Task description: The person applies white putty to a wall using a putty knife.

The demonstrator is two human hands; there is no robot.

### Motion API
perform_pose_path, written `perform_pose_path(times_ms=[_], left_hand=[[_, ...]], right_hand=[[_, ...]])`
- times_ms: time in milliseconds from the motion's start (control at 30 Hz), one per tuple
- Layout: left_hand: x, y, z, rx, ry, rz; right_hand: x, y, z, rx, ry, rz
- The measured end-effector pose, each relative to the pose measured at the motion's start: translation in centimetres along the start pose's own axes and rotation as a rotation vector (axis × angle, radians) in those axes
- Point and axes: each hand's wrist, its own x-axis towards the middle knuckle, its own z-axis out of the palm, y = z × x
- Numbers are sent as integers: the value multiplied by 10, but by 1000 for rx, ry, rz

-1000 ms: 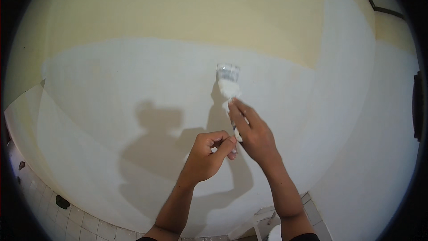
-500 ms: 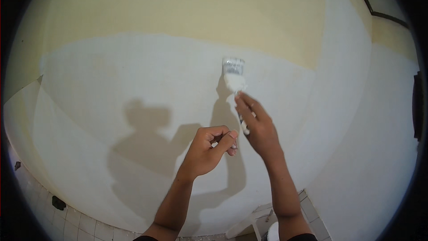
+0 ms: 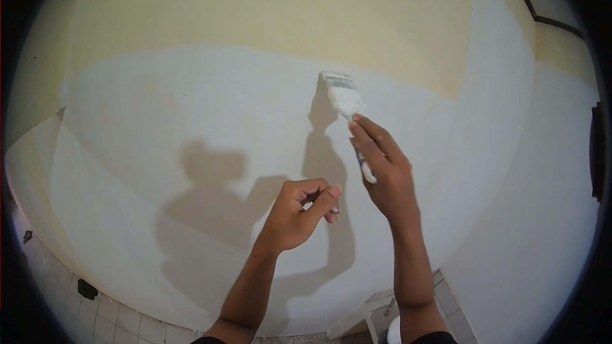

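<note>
My right hand [image 3: 387, 165] is closed round the handle of a wide paintbrush [image 3: 346, 97]. White paint coats much of the brush's body and handle, and its bristle end points up against the wall, just below the border with the yellow. The wall [image 3: 255, 114] is white in its lower part and pale yellow above. My left hand [image 3: 303, 210] hangs in front of the white area, lower and to the left, its fingers curled and the thumb pressed to them. Whitish marks show on the fingertips; whether anything is inside them is hidden.
Below right stand a tiled ledge [image 3: 449, 302] and a white round container [image 3: 394, 331], partly behind my right forearm. White tiles [image 3: 127, 318] run along the bottom left, with a dark object [image 3: 87, 289] there. A dark fixture [image 3: 597, 153] sits at the right edge.
The paintbrush and my right hand have moved up and to the right, and the brush now leans more to the left. My left hand has stayed in place.
</note>
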Motion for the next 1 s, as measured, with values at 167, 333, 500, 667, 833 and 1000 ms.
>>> perform_pose_path(times_ms=[167,333,500,667,833,1000], left_hand=[[-12,-5,-11,-23,49,7],[-41,-16,-26,101,-122,-97],[-53,-20,-23,96,-246,-79],[-46,-23,-15,74,-256,-46],[-39,-22,-14,69,-231,-58],[-40,-31,-7,6,-153,-39]], right_hand=[[-36,-10,25,26,-179,67],[-65,-48,7,137,-384,195],[-56,-39,1,353,-500,307],[-16,-6,-7,196,-263,173],[15,-4,-23,12,-91,116],[-37,-6,4,-62,-142,106]])
